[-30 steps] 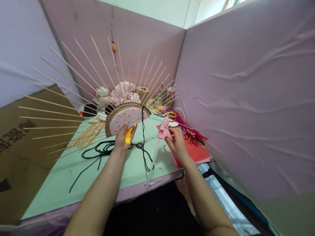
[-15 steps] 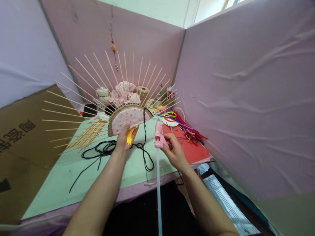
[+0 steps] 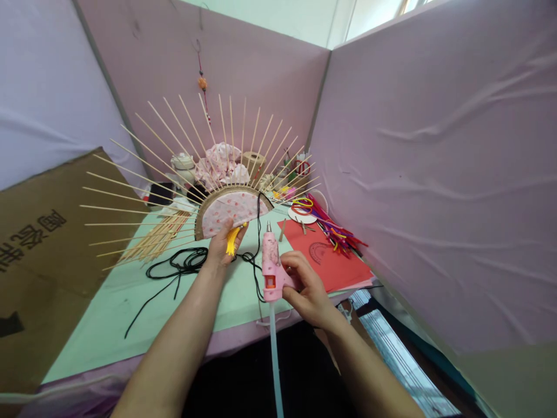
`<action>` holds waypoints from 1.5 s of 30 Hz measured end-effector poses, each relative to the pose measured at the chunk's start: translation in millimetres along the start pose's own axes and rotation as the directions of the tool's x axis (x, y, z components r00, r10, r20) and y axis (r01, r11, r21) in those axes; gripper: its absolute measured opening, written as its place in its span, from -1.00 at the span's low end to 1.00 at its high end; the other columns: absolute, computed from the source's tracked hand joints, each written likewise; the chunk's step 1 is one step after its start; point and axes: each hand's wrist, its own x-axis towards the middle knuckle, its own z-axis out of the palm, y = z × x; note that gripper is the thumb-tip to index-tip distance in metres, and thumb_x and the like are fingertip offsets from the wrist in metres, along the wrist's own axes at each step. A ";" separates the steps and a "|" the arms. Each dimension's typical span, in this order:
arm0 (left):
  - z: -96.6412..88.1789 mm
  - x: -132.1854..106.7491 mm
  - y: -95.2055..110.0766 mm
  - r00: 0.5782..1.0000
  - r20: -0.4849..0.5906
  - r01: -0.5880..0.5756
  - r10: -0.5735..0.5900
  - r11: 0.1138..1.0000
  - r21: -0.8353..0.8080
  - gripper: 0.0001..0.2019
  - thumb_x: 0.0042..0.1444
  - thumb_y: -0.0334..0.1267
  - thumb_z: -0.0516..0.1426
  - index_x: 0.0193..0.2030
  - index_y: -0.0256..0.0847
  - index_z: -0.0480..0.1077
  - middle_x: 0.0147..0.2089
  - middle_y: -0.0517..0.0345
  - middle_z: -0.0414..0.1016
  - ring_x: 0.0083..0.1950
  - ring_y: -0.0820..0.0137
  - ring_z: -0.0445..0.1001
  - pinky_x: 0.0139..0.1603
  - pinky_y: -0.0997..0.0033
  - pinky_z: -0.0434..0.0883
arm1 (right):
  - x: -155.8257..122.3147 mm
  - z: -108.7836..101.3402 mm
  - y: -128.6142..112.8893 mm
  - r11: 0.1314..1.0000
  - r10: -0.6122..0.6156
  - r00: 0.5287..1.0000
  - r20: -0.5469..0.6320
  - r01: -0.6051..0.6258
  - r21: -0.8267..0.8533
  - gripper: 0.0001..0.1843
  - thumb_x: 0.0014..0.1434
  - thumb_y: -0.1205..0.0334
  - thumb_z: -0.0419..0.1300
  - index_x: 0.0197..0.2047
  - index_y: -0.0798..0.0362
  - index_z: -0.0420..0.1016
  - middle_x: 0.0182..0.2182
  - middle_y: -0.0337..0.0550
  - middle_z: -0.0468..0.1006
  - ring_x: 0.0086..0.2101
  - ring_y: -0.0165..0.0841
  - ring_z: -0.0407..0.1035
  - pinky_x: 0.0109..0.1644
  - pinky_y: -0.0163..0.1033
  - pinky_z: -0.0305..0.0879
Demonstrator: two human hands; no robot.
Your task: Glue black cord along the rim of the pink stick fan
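My left hand (image 3: 223,247) is closed on the lower edge of a half-round fan piece (image 3: 230,208) covered in pink dotted fabric, with many thin bamboo sticks (image 3: 143,174) fanning out from its rim. A yellow tassel (image 3: 232,239) hangs between my fingers. My right hand (image 3: 304,285) grips a pink glue gun (image 3: 270,266), nozzle pointing up toward the fan piece, a clear glue stick (image 3: 275,360) trailing from its back toward me. A black cord (image 3: 187,266) lies tangled on the green tabletop (image 3: 108,313) under my left hand.
Red paper (image 3: 331,258) lies right of the glue gun, with coloured pipe cleaners (image 3: 335,229) and scissors (image 3: 302,204) beyond. Loose bamboo sticks (image 3: 152,241), fabric flowers (image 3: 221,159) and a twine roll (image 3: 253,161) sit at the back. Pink partition walls (image 3: 435,174) enclose the table; cardboard (image 3: 39,244) leans at left.
My right hand has brought the glue gun toward me and to the left, turning its nozzle upright. The fan piece has tilted and shifted slightly right in my left hand.
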 end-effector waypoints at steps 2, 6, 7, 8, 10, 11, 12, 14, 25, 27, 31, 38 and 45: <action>0.7 -0.6 0.2 1.000 0.003 0.000 0.000 1.000 0.005 -0.96 0.11 -0.46 0.17 -0.30 -0.29 0.41 -0.30 0.10 0.59 -0.22 0.43 0.59 -0.02 0.37 0.53 | -0.3 -1.8 0.2 1.000 -0.011 1.000 0.008 0.011 -0.009 -0.65 0.11 0.37 0.18 -0.02 -0.06 0.31 -0.11 -0.09 0.34 -0.13 -0.29 0.29 -0.11 -0.18 0.28; 2.4 -2.5 1.0 1.000 0.001 -0.009 0.009 1.000 0.024 -0.96 0.13 -0.46 0.15 -0.32 -0.29 0.41 -0.30 0.11 0.59 -0.23 0.44 0.59 -0.02 0.38 0.53 | -1.5 -4.4 0.6 0.999 -0.039 0.999 0.015 0.040 -0.011 -0.62 0.11 0.38 0.18 0.00 -0.08 0.30 -0.10 -0.11 0.34 -0.13 -0.30 0.28 -0.10 -0.17 0.27; 2.9 -3.0 1.1 1.000 -0.006 -0.007 0.007 1.000 0.028 -0.96 0.13 -0.46 0.15 -0.33 -0.30 0.40 -0.31 0.10 0.58 -0.23 0.44 0.59 -0.01 0.38 0.53 | -1.8 -4.8 0.3 0.999 -0.046 0.999 0.019 0.047 -0.015 -0.62 0.11 0.38 0.18 0.00 -0.08 0.30 -0.10 -0.11 0.34 -0.13 -0.29 0.28 -0.09 -0.17 0.27; 3.3 -3.3 1.1 1.000 -0.015 -0.005 0.005 1.000 0.030 -0.96 0.13 -0.46 0.15 -0.34 -0.30 0.40 -0.31 0.10 0.58 -0.23 0.45 0.59 -0.01 0.37 0.53 | -2.0 -5.1 -0.2 0.998 -0.054 0.998 0.024 0.054 -0.019 -0.61 0.11 0.37 0.19 0.01 -0.08 0.30 -0.11 -0.11 0.35 -0.12 -0.29 0.28 -0.09 -0.17 0.27; 4.4 -3.9 1.1 0.999 -0.034 -0.001 0.002 0.999 0.034 -0.97 0.12 -0.45 0.16 -0.34 -0.32 0.40 -0.32 0.09 0.58 -0.24 0.44 0.58 0.01 0.36 0.52 | -2.3 -5.7 -1.5 0.997 -0.069 0.997 0.035 0.070 -0.024 -0.60 0.11 0.37 0.19 0.02 -0.09 0.29 -0.11 -0.11 0.36 -0.12 -0.28 0.27 -0.11 -0.17 0.27; 4.9 -4.1 1.0 0.999 -0.041 0.000 0.001 0.999 0.034 -0.98 0.11 -0.45 0.17 -0.34 -0.32 0.40 -0.32 0.10 0.57 -0.24 0.44 0.58 0.01 0.35 0.52 | -2.4 -5.8 -2.1 0.997 -0.076 0.996 0.040 0.077 -0.023 -0.59 0.11 0.37 0.19 0.03 -0.09 0.29 -0.11 -0.11 0.36 -0.12 -0.28 0.27 -0.11 -0.18 0.27; 5.5 -4.4 1.0 0.999 -0.042 0.001 0.000 0.999 0.033 -0.98 0.11 -0.45 0.18 -0.33 -0.32 0.40 -0.32 0.10 0.57 -0.24 0.45 0.58 0.01 0.35 0.52 | -2.4 -5.7 -2.4 0.996 -0.082 0.996 0.045 0.083 -0.020 -0.58 0.11 0.37 0.20 0.03 -0.09 0.29 -0.11 -0.11 0.36 -0.12 -0.29 0.27 -0.12 -0.19 0.26; 6.4 -4.8 0.9 0.999 -0.037 0.003 -0.002 1.000 0.027 -0.97 0.11 -0.45 0.18 -0.33 -0.31 0.40 -0.32 0.11 0.57 -0.25 0.45 0.58 0.01 0.37 0.52 | -2.1 -4.8 -1.5 0.997 -0.081 0.996 0.049 0.082 -0.010 -0.58 0.11 0.36 0.20 0.03 -0.08 0.29 -0.11 -0.11 0.36 -0.12 -0.29 0.27 -0.12 -0.20 0.26; 6.4 -5.9 0.8 1.000 -0.006 -0.011 0.012 0.999 0.045 -0.97 0.12 -0.47 0.15 -0.34 -0.35 0.41 -0.33 0.05 0.58 -0.28 0.39 0.59 -0.14 0.40 0.57 | 10.6 13.9 42.8 0.926 0.288 0.955 -0.068 -0.259 0.275 -0.61 0.15 -0.01 0.22 -0.03 -0.01 0.37 -0.15 -0.12 0.43 -0.18 -0.34 0.34 -0.18 -0.29 0.29; 7.4 -6.7 1.0 1.000 -0.018 -0.004 0.005 0.999 0.048 -0.97 0.11 -0.46 0.16 -0.35 -0.35 0.40 -0.34 0.04 0.58 -0.29 0.39 0.59 -0.15 0.41 0.57 | 12.8 15.0 43.9 0.880 0.366 0.928 -0.076 -0.318 0.353 -0.56 0.15 -0.08 0.19 -0.01 0.00 0.36 -0.21 -0.14 0.46 -0.30 -0.38 0.35 -0.28 -0.31 0.29; 8.0 -8.1 1.2 1.000 -0.015 0.017 -0.017 0.999 0.047 -0.98 0.09 -0.44 0.19 -0.33 -0.36 0.41 -0.33 0.03 0.59 -0.27 0.40 0.59 -0.11 0.43 0.56 | 18.3 8.1 28.8 0.832 0.437 0.893 -0.104 -0.358 0.425 -0.58 0.21 -0.12 0.08 -0.07 0.04 0.41 -0.31 -0.15 0.46 -0.47 -0.45 0.30 -0.42 -0.32 0.24; 7.1 -12.3 3.1 0.999 0.038 0.036 -0.036 0.999 0.019 -0.93 0.10 -0.44 0.18 -0.24 -0.32 0.42 -0.27 0.06 0.61 -0.23 0.41 0.59 -0.01 0.38 0.52 | 27.8 -12.5 -7.4 0.764 0.415 0.879 -0.234 -0.197 0.615 -0.72 0.22 0.00 0.09 -0.17 0.03 0.44 -0.22 -0.12 0.48 -0.42 -0.46 0.30 -0.48 -0.35 0.23; 2.5 -16.0 1.8 0.992 0.105 0.064 -0.069 0.996 0.055 -0.78 0.06 -0.45 0.20 -0.12 -0.25 0.41 -0.22 0.08 0.62 -0.18 0.38 0.59 0.00 0.36 0.52 | 29.0 -24.3 -23.6 0.845 0.351 0.898 -0.267 -0.180 0.503 -0.70 0.20 -0.02 0.13 -0.12 0.00 0.44 -0.23 -0.14 0.48 -0.49 -0.49 0.28 -0.50 -0.33 0.23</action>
